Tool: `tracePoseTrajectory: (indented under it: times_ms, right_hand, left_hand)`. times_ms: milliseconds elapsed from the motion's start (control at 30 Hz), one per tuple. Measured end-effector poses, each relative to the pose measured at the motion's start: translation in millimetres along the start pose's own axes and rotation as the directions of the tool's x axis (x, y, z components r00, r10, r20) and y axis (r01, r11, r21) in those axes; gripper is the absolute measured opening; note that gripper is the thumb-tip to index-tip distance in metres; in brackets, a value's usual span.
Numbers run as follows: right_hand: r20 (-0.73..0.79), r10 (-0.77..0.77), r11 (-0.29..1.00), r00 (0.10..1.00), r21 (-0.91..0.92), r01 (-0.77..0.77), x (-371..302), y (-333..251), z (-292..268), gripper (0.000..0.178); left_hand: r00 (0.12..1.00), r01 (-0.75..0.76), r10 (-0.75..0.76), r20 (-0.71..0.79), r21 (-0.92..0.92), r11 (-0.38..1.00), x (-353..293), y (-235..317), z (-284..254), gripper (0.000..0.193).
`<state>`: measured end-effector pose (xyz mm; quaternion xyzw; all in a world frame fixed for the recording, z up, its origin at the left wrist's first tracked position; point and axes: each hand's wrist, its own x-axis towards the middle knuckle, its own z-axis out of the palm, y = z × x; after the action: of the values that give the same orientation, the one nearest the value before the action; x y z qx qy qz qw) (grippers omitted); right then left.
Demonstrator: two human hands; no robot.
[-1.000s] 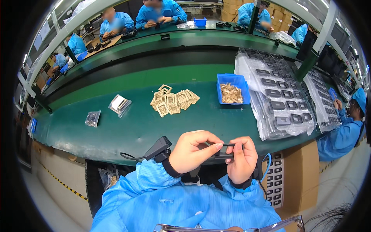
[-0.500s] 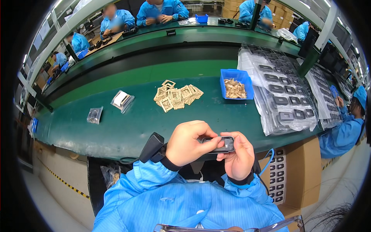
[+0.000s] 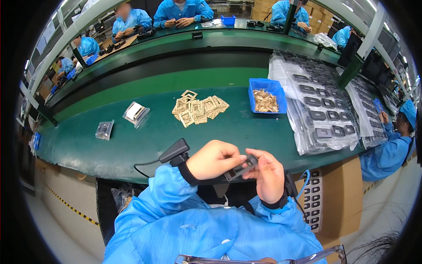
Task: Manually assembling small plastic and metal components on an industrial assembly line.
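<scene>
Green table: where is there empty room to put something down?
The green table is bare along its near edge, between the small dark bag and the clear trays. There is a gap between the shiny packet and the gold frames. Around the blue bin it is crowded.

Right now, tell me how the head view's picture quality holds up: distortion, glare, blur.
Head view: strong fisheye, so the green table edge bows and black corners vignette; even overhead light, soft shadows; glare on the clear-wrapped trays; the left hand and right hand are fairly sharp, though the small dark part shows little detail.
</scene>
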<state>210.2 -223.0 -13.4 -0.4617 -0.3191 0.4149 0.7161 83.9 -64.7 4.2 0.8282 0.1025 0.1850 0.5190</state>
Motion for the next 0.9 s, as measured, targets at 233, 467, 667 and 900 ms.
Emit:
tracePoseTrajectory:
  times_ms: [233, 467, 667, 900]
  right_hand:
    - [0.615, -0.418, 0.206, 0.669, -0.653, 0.729, 20, -19, -20, 0.025]
    - [0.651, -0.377, -0.218, 0.659, -0.754, 0.62, 73, -91, -88, 0.02]
    - [0.437, -0.494, -0.291, 0.752, -0.898, 0.331, 213, -176, -187, 0.012]
    - [0.254, -0.411, -0.364, 0.875, -0.926, 0.098, 339, -133, -253, 0.015]
  left_hand:
    - [0.963, 0.172, -0.145, 0.226, -0.106, 0.979, 1, -12, -12, 0.029]
    - [0.958, 0.252, -0.276, -0.073, -0.239, 0.938, 22, -79, 0, 0.029]
    - [0.99, 0.129, -0.126, -0.065, 0.038, 0.991, 28, -80, 8, 0.027]
    - [0.973, 0.22, -0.229, -0.012, -0.23, 0.948, 32, -84, -3, 0.025]
